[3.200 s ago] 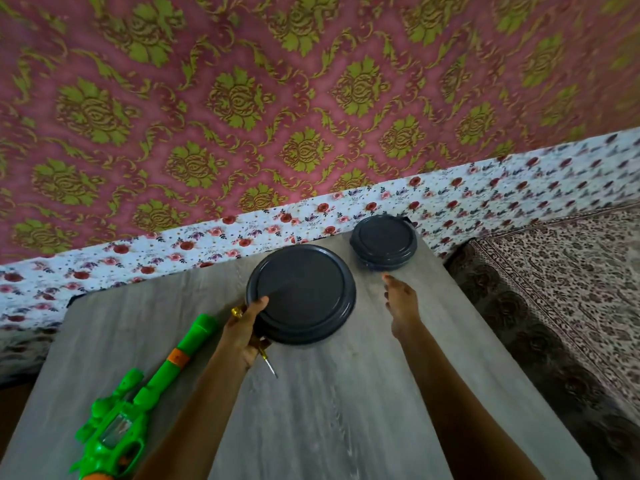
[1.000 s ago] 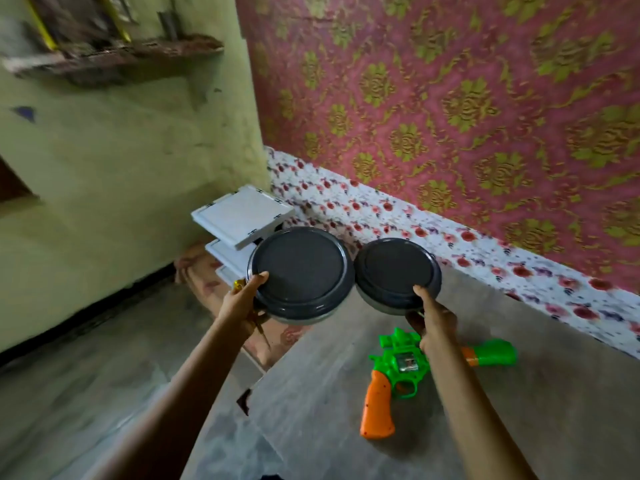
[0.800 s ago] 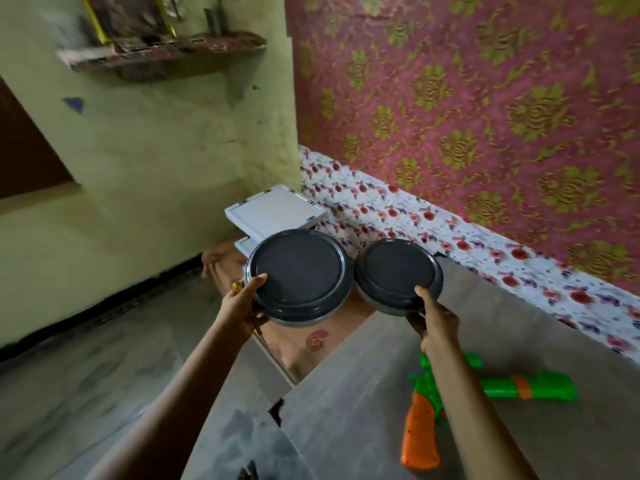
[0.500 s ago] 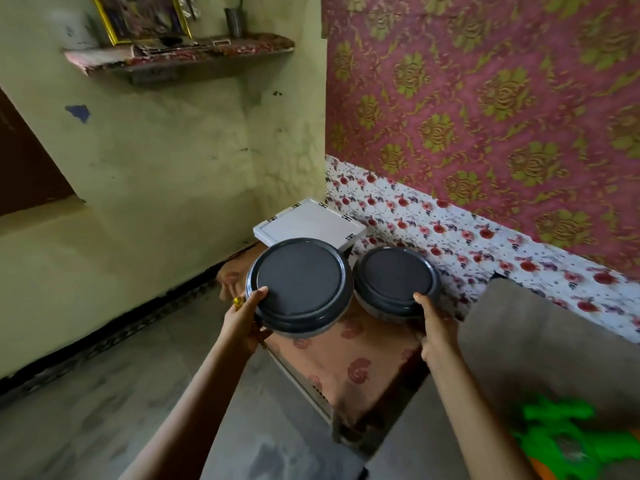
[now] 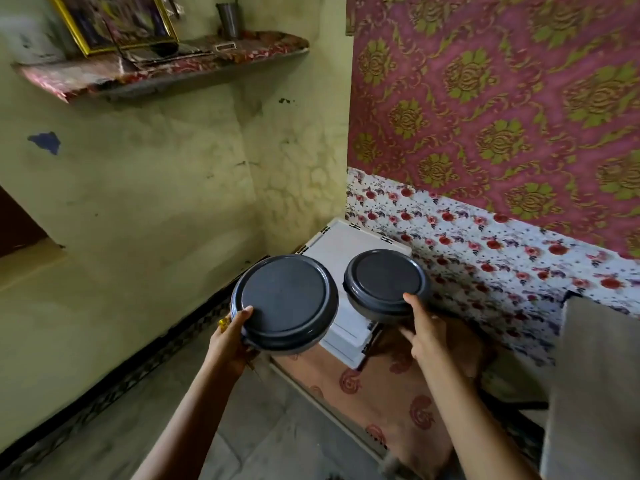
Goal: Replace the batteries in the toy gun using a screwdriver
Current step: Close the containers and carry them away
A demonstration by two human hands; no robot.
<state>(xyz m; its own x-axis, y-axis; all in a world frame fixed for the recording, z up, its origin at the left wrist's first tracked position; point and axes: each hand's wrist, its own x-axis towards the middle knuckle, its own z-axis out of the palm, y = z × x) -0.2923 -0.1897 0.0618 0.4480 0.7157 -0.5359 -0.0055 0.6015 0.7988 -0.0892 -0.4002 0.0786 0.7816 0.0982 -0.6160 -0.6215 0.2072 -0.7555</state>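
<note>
Both arms are stretched out over the floor (image 5: 104, 427), away from the grey worktop (image 5: 599, 375), whose corner is cut off at the right edge. The left hand (image 5: 230, 341) has its grip clamped on the larger container (image 5: 285, 303), thumb on the dark lid, and the right hand (image 5: 427, 332) grips the smaller container (image 5: 384, 280) the same way. The fingers beneath both tubs are hidden. The screwdriver (image 5: 222, 323) is tucked into the left hand, with only a bit of yellow handle peeping out beside the thumb and the rest lost behind palm and tub. The toy gun is out of sight from here. Behind the two tubs, partly covered by them, is a stack of white plastic trays (image 5: 349, 244) on a low seat with a peach patterned cover (image 5: 381, 386). A flowered cloth (image 5: 485, 244) and a pink-and-gold hanging (image 5: 502, 98) fill the right wall. High on the yellowish wall a shelf (image 5: 166, 67) carries a gilt-framed picture (image 5: 114, 22), too blurred to read, and a steel tumbler (image 5: 228, 15).
</note>
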